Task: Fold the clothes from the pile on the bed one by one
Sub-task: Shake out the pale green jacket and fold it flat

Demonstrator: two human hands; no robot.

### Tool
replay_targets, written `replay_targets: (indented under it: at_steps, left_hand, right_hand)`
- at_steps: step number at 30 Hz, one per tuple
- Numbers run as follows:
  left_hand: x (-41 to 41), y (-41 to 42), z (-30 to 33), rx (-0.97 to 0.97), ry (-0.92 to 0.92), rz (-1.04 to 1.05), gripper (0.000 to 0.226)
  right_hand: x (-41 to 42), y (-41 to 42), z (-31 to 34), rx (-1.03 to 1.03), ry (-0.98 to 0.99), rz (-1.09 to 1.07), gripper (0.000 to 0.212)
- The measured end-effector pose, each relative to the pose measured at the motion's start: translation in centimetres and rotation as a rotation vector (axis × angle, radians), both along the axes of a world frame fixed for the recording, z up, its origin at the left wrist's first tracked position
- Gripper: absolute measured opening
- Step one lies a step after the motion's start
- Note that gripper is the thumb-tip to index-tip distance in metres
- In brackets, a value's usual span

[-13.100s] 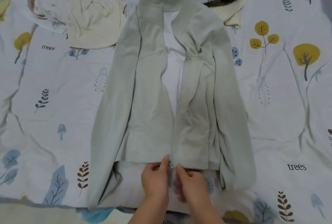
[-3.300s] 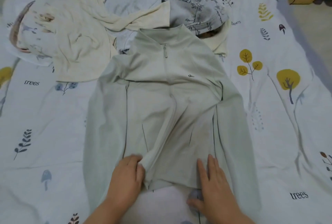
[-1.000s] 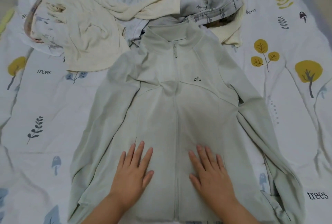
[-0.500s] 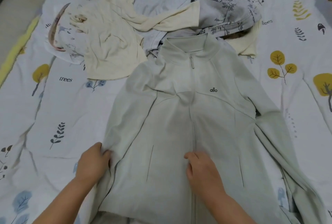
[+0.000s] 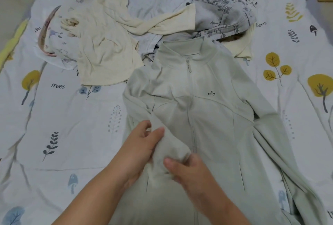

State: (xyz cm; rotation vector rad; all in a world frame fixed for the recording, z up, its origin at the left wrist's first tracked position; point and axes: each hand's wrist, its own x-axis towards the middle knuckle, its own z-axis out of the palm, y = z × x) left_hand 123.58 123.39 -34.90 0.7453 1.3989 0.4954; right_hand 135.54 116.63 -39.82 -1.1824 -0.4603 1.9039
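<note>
A pale green zip-up jacket [image 5: 212, 116] lies front-up and zipped on the bed, collar at the far end, a small black logo on its chest. Its left sleeve [image 5: 167, 145] is pulled in across the front. My left hand [image 5: 138, 149] grips that sleeve from the left side. My right hand [image 5: 187, 170] pinches the same bunched sleeve from below. The jacket's other sleeve [image 5: 281, 152] trails out to the right, lying flat.
The pile sits beyond the collar: a cream shirt [image 5: 104, 50], a grey floral garment [image 5: 221, 13] and a white printed piece [image 5: 54, 44]. The bedsheet [image 5: 75, 125] is white with tree and leaf prints. The bed's left edge and floor show at far left.
My left hand has carried the left sleeve from the jacket's outer edge in over the front. My right hand has left the zip line and taken hold of that sleeve too.
</note>
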Motion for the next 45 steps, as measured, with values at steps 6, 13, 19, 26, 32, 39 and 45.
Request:
replay_targets:
  at_steps: [6, 13, 19, 26, 32, 39, 45]
  left_hand:
    - [-0.9, 2.6, -4.2, 0.257, 0.416, -0.111, 0.019]
    - [-2.2, 9.4, -9.7, 0.737, 0.927, -0.23, 0.016]
    - [-0.8, 14.6, -11.9, 0.483, 1.26, -0.519, 0.041]
    - [-5.6, 16.3, -12.1, 0.43, 1.014, -0.225, 0.01]
    - [-8.4, 17.7, -9.6, 0.318, 0.724, 0.097, 0.028]
    - [-5.5, 18.3, -7.0, 0.264, 0.54, 0.118, 0.019]
    - [-2.6, 17.6, -7.3, 0.203, 0.051, -0.023, 0.023]
  right_hand:
    - [7.4, -0.3, -1.7, -0.232, -0.571, -0.024, 0.004]
    - [8.1, -2.2, -5.3, -0.264, -1.079, 0.26, 0.078]
    - [6.5, -2.1, -6.2, -0.148, -1.325, 0.575, 0.05]
    - [9.8, -1.7, -4.1, -0.091, -0.942, 0.36, 0.035]
    - [10.0, -1.0, -3.8, -0.108, -0.838, 0.503, 0.037]
    - [10.5, -0.1, -3.6, -0.123, -0.757, 0.472, 0.027]
    - [14.1, -1.8, -5.3, -0.274, -0.955, 0.187, 0.02]
